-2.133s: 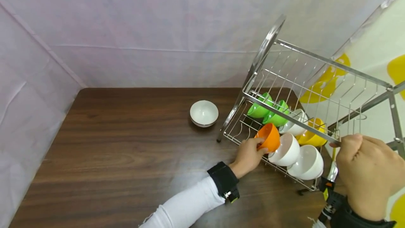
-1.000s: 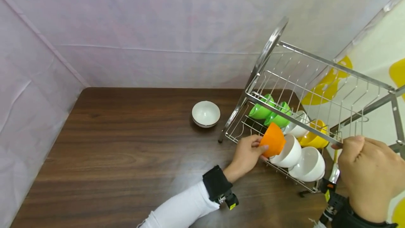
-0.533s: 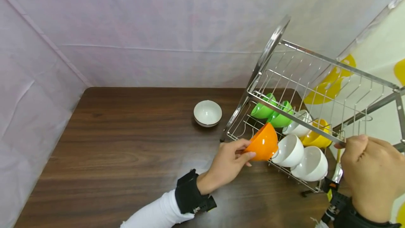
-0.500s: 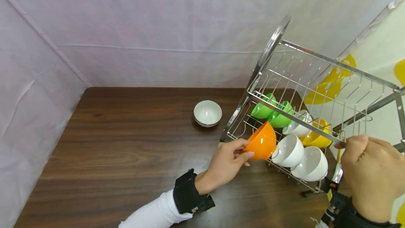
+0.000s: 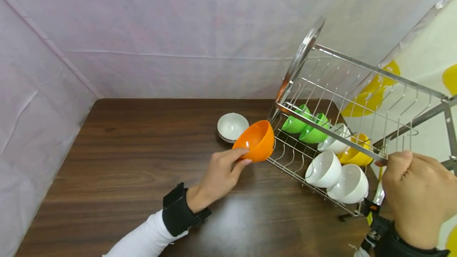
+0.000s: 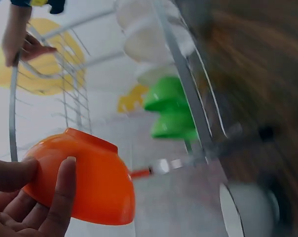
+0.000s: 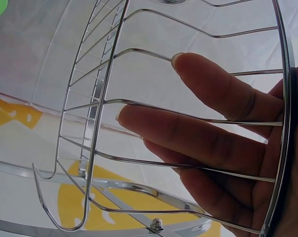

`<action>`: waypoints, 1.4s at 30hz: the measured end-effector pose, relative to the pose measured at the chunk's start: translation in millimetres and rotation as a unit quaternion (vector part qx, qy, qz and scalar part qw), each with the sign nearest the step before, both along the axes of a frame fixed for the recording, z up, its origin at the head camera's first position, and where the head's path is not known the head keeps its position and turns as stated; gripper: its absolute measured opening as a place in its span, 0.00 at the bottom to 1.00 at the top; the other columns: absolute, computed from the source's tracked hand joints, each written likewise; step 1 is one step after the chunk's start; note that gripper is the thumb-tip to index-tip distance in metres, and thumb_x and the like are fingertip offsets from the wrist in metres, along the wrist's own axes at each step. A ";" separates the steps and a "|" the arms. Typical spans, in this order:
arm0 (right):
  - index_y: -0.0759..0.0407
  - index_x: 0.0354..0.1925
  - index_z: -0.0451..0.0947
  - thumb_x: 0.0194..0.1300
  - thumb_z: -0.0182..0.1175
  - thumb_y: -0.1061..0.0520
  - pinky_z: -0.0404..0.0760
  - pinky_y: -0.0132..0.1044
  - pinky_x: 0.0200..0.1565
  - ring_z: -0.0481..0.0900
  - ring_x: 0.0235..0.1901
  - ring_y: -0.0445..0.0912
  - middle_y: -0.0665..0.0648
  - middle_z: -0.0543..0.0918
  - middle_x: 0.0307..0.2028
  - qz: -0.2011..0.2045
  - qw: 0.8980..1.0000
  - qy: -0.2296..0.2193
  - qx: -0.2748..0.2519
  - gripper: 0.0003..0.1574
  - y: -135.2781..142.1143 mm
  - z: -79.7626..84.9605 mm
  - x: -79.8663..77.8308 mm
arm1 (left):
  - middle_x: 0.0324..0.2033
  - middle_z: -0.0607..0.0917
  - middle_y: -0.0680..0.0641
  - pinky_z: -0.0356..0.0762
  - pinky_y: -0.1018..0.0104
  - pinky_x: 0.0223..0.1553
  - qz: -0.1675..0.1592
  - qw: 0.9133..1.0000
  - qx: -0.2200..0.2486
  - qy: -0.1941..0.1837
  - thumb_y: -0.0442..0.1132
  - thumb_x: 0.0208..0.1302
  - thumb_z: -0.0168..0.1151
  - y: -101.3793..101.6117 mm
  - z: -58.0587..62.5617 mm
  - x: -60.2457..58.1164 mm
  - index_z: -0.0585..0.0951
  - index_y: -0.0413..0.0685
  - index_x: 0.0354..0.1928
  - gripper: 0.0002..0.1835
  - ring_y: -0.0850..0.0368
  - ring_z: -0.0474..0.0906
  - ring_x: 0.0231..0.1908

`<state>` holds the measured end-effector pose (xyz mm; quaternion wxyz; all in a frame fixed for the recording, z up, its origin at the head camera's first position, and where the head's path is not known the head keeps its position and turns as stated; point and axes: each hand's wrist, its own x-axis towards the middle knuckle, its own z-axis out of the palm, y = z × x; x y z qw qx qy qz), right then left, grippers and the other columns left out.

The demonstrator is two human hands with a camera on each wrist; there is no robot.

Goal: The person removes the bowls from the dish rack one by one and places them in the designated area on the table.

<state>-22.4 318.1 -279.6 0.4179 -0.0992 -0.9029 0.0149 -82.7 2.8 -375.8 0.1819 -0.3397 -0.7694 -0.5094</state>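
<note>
My left hand point(image 5: 218, 175) pinches the rim of an orange bowl point(image 5: 258, 142) between thumb and fingers. The bowl is tilted in the air, left of the dish rack and close to the white bowl point(image 5: 233, 126) on the table. In the left wrist view its rounded underside point(image 6: 97, 182) faces the camera. My right hand point(image 5: 419, 193) grips the front rail of the upper shelf on the metal dish rack point(image 5: 329, 132); in the right wrist view its fingers point(image 7: 198, 136) reach in among the shelf wires.
The rack's lower shelf holds green bowls point(image 5: 315, 133), white bowls point(image 5: 348, 185) and a yellow bowl point(image 5: 354, 157). Brown wooden tabletop point(image 5: 135, 162) spreads to the left. Pale cloth point(image 5: 178, 31) hangs behind the table.
My left hand has lifted the orange bowl off the rack's lower shelf and carried it left, turning its opening more upward. The right hand keeps its grip on the rail.
</note>
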 end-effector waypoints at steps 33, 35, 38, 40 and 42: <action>0.71 0.12 0.74 0.68 0.35 0.55 0.48 0.39 0.13 0.70 0.17 0.68 0.70 0.79 0.21 0.006 1.000 0.005 0.027 0.36 -1.0 4.0 0.8 | 0.39 0.86 0.46 0.74 0.59 0.36 0.087 0.909 -0.394 0.109 0.24 0.50 0.64 -16.3 -65.7 -103.1 0.83 0.45 0.47 0.20 0.50 0.81 0.38; 0.72 0.12 0.74 0.67 0.35 0.55 0.48 0.40 0.13 0.71 0.18 0.68 0.70 0.79 0.21 0.002 1.000 0.005 0.018 0.35 -0.2 2.5 0.2 | 0.40 0.86 0.47 0.73 0.59 0.38 0.087 0.904 -0.405 0.107 0.26 0.51 0.65 -15.6 -67.2 -104.2 0.83 0.46 0.48 0.20 0.51 0.81 0.39; 0.72 0.12 0.73 0.66 0.36 0.54 0.48 0.40 0.13 0.71 0.19 0.69 0.70 0.78 0.21 -0.009 1.000 0.007 0.005 0.34 -0.1 0.9 -0.5 | 0.41 0.86 0.48 0.72 0.59 0.40 0.091 0.899 -0.415 0.109 0.27 0.53 0.64 -15.4 -70.0 -105.4 0.83 0.47 0.48 0.19 0.52 0.81 0.40; 0.72 0.12 0.74 0.66 0.36 0.54 0.47 0.40 0.13 0.71 0.19 0.69 0.70 0.78 0.20 -0.008 1.000 0.006 0.007 0.34 0.2 0.9 -0.4 | 0.41 0.86 0.48 0.71 0.59 0.40 0.093 0.897 -0.419 0.110 0.27 0.53 0.64 -15.6 -71.9 -105.7 0.83 0.48 0.47 0.18 0.52 0.81 0.40; 0.72 0.12 0.73 0.67 0.35 0.54 0.48 0.40 0.13 0.71 0.19 0.69 0.70 0.78 0.20 -0.003 1.000 0.007 0.014 0.35 0.5 1.1 0.3 | 0.40 0.86 0.48 0.70 0.59 0.40 0.095 0.895 -0.422 0.108 0.27 0.53 0.65 -15.6 -73.9 -106.1 0.84 0.48 0.47 0.18 0.52 0.81 0.39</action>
